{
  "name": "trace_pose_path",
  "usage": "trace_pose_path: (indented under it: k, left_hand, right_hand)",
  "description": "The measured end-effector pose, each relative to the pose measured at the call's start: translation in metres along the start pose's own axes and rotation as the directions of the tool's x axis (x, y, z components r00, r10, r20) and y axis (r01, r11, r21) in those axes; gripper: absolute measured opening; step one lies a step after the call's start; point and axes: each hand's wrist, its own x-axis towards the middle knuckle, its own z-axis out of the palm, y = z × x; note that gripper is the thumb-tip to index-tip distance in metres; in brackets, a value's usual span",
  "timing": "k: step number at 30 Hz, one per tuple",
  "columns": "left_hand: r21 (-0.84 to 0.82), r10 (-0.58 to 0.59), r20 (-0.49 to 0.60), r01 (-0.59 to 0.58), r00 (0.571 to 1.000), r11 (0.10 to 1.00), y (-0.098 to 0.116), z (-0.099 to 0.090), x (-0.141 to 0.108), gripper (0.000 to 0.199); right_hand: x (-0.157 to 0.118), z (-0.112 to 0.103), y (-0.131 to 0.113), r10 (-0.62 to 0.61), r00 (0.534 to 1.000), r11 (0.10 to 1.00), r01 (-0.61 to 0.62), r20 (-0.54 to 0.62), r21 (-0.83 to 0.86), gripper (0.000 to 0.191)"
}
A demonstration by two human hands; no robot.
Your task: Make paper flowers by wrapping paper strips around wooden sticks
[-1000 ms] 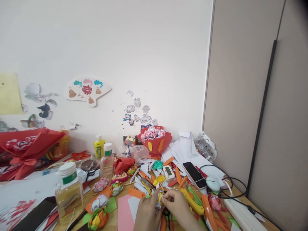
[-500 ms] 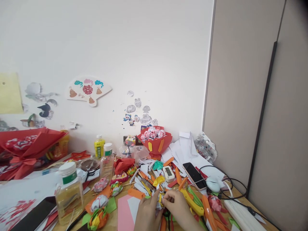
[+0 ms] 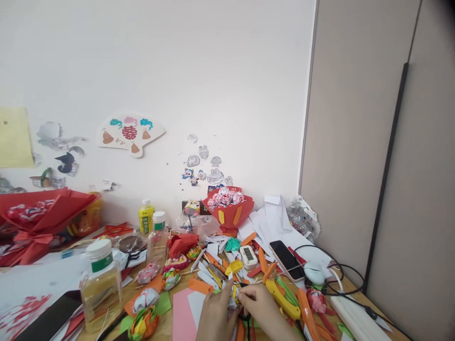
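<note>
At the bottom centre, my left hand (image 3: 217, 310) is closed around a small yellow and white folded paper piece (image 3: 233, 299). My right hand (image 3: 256, 303) pinches the right side of that same piece, its thumb and forefinger pressed together. Just beyond the hands lie a yellow paper scrap (image 3: 234, 266) and loose orange and white strips. A yellow cutter (image 3: 283, 300) rests to the right of my right hand. Pink paper (image 3: 181, 315) lies left of my left hand. The lower part of the held piece is hidden by my fingers.
A red bouquet (image 3: 229, 213) stands by the wall, another (image 3: 46, 222) at far left. Clear jars (image 3: 101, 293), paper flowers (image 3: 144, 324), a white timer (image 3: 248, 257), a phone (image 3: 287, 259), cables and a power strip (image 3: 357, 317) crowd the wooden table.
The fingers of my right hand have shifted slightly on the paper piece and sit a little lower. My left hand has barely moved.
</note>
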Motion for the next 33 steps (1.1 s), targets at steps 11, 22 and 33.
trace_pose_path:
  k: [11,22,33]
  left_hand:
    - [-0.020,-0.009,0.004,0.009,1.000,1.000,0.004,-0.002,-0.001,0.052]
    - [-0.069,-0.051,0.030,0.053,0.998,0.996,0.009,-0.008,-0.002,0.053]
    - [-0.014,-0.005,0.041,0.005,0.999,1.000,0.007,-0.005,0.000,0.051]
  right_hand:
    - [-0.002,-0.002,-0.006,0.046,0.999,0.999,-0.046,-0.019,0.011,0.030]
    - [0.000,0.001,-0.003,0.055,0.997,0.998,-0.052,-0.057,0.042,0.023]
    - [0.002,0.003,0.003,0.032,0.997,0.996,-0.038,-0.068,-0.085,0.021]
